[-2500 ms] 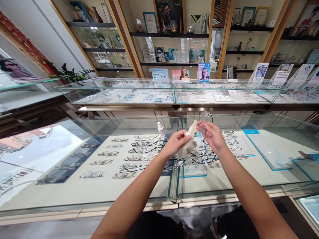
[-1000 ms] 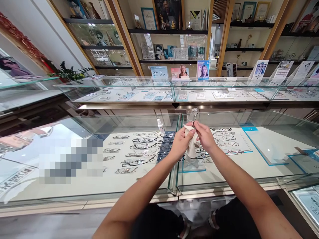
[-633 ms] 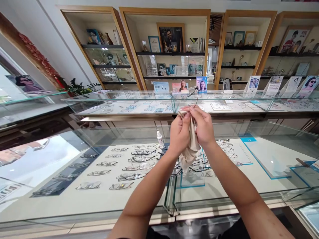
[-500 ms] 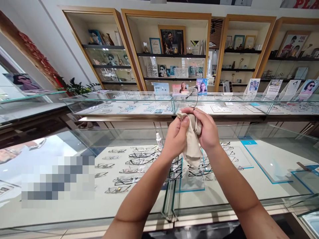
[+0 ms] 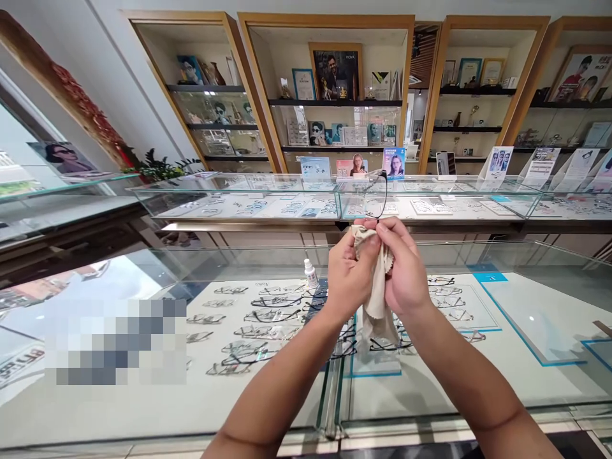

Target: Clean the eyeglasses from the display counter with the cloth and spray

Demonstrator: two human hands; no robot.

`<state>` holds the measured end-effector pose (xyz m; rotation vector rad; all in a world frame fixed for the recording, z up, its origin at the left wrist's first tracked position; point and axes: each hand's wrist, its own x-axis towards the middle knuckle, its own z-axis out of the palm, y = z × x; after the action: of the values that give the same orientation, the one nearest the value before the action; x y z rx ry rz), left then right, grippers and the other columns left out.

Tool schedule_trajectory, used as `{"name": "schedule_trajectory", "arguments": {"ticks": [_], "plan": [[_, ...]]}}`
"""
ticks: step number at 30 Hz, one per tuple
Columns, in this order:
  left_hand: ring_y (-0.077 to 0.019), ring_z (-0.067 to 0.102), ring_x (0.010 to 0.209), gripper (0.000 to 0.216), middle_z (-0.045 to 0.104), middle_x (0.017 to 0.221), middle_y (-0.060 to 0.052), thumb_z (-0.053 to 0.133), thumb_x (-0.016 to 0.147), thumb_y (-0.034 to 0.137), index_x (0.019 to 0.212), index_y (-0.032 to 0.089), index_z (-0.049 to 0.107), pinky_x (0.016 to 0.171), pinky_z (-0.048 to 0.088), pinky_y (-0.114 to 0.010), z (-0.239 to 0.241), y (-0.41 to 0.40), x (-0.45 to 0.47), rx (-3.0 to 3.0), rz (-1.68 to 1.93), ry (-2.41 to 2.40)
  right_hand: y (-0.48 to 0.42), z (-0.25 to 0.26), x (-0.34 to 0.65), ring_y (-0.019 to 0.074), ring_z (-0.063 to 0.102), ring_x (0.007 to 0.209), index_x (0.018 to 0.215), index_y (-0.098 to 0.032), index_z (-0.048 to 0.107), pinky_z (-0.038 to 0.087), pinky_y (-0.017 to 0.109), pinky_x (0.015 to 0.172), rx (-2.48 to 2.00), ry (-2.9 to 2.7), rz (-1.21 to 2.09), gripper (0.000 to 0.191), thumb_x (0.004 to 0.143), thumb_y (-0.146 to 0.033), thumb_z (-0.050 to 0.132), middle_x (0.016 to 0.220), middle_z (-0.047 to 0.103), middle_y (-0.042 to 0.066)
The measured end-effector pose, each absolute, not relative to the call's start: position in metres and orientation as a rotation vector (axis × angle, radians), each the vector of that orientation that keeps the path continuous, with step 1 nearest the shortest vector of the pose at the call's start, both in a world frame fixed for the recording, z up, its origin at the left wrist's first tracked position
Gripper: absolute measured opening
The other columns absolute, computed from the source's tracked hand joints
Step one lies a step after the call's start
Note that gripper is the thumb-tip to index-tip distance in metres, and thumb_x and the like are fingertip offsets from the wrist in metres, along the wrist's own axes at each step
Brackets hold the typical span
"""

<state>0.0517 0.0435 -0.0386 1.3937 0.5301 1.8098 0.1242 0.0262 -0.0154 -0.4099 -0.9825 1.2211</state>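
Both hands are closed together above the glass display case (image 5: 411, 395). My left hand (image 5: 349, 277) pinches a beige cleaning cloth (image 5: 381, 299), whose loose end hangs down between the palms. My right hand (image 5: 406, 271) grips a pair of dark-rimmed eyeglasses (image 5: 386, 194) at the cloth's upper edge. One rim stands up above the fingers; the rest of the frame is hidden by fingers and cloth. A small white spray bottle (image 5: 310, 274) stands upright on the case, left of my left hand.
Several rows of eyeglasses (image 5: 272, 315) lie inside the case below my forearms. Blue-edged panels (image 5: 540, 363) lie to the right. Another glass counter (image 5: 248, 207) with small display cards runs behind, before wooden shelves (image 5: 243, 89).
The eyeglasses have turned, so the raised rim stands more upright. Both hands and the cloth appear slightly lower and further right, while the whole view has shifted a little.
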Motion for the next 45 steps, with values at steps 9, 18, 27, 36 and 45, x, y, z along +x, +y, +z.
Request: {"name": "schedule_trajectory", "arguments": {"ticks": [9,18,27,36,45], "plan": [[-0.0168,0.061,0.079,0.046,0.07,0.084,-0.004,0.074,0.087,0.062,0.097,0.017,0.076,0.074,0.051,-0.027,-0.026,0.048,0.027,1.603,1.371,0.473,0.04,-0.006,0.152,0.0198,0.069,0.096,0.078,-0.025,0.065,0.057,0.033,0.089,-0.482,-0.991,1.214,0.009,0.078,-0.032,0.07,0.091,0.073,0.0],[-0.0111,0.055,0.067,0.041,0.066,0.077,0.001,0.082,0.083,0.055,0.098,0.018,0.073,0.064,0.046,-0.023,-0.031,0.047,0.041,1.533,1.632,0.495,0.03,-0.012,0.135,0.0165,0.068,0.091,0.083,-0.026,0.064,0.058,0.031,0.087,-0.443,-0.898,1.303,0.01,0.083,-0.033,0.071,0.093,0.072,-0.001],[-0.014,0.055,0.068,0.058,0.063,0.07,-0.001,0.067,0.086,0.073,0.072,0.017,0.067,0.067,0.048,-0.026,-0.027,0.051,0.028,1.566,1.476,0.592,0.037,-0.009,0.147,0.0168,0.067,0.09,0.081,-0.025,0.067,0.057,0.03,0.085,-0.508,-0.982,1.219,0.015,0.079,-0.036,0.077,0.097,0.073,-0.001],[-0.0202,0.072,0.091,0.056,0.076,0.089,-0.007,0.062,0.093,0.07,0.103,0.017,0.077,0.08,0.057,-0.03,-0.025,0.062,0.009,1.449,1.458,0.602,0.048,0.0,0.18,0.0226,0.063,0.117,0.072,-0.027,0.076,0.051,0.037,0.102,-0.633,-1.211,1.034,0.009,0.08,-0.03,0.073,0.106,0.074,0.001],[-0.025,0.075,0.106,0.055,0.079,0.093,-0.008,0.069,0.088,0.07,0.104,0.018,0.076,0.091,0.061,-0.036,-0.017,0.061,0.01,1.301,1.484,0.515,0.053,-0.007,0.181,0.0226,0.061,0.114,0.07,-0.026,0.077,0.04,0.048,0.115,-0.736,-1.549,0.798,0.015,0.084,-0.025,0.074,0.108,0.066,0.004]]}}
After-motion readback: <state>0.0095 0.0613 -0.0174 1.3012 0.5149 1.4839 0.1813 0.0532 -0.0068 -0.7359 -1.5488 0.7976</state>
